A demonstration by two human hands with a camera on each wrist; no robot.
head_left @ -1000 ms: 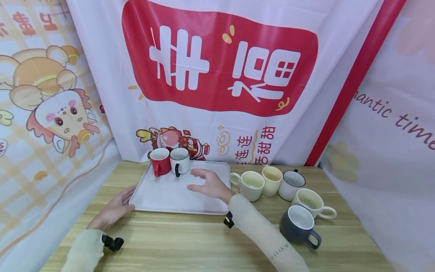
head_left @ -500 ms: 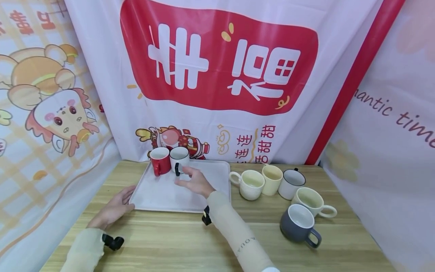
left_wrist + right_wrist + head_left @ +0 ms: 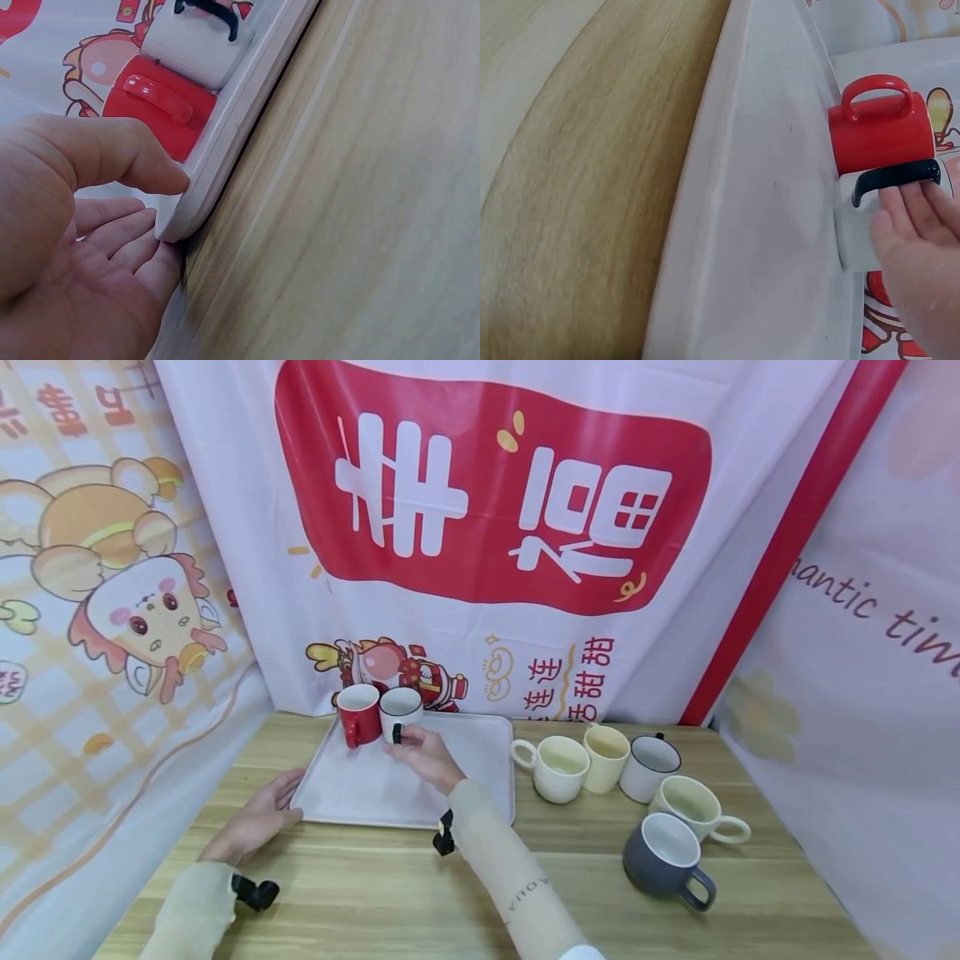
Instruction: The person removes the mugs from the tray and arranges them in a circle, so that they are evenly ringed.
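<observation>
My left hand [image 3: 258, 818] holds the near left corner of a white tray [image 3: 360, 789], with the thumb on its front edge and the fingers along its left side. At the tray's back left stand two upright mugs. One is a red mug [image 3: 367, 727] with a red handle; right beside it is a white mug [image 3: 389, 725] with a black rim and a black handle [image 3: 896, 175]. My right hand [image 3: 431, 760] reaches over the tray and grips that black handle, its fingers tucked beneath it in the right wrist view.
Right of the tray, several mugs stand on the wooden table [image 3: 352, 885]: a speckled cream mug [image 3: 558, 777], a yellow mug [image 3: 606, 760], a white mug with a dark rim [image 3: 645, 777], a pale yellow mug [image 3: 693, 810] and a dark grey mug [image 3: 660, 864]. A printed curtain [image 3: 480, 643] hangs behind.
My right hand has moved left across the tray to the white mug and taken its black handle. My left hand stays on the tray corner; the mugs have not moved on the tray.
</observation>
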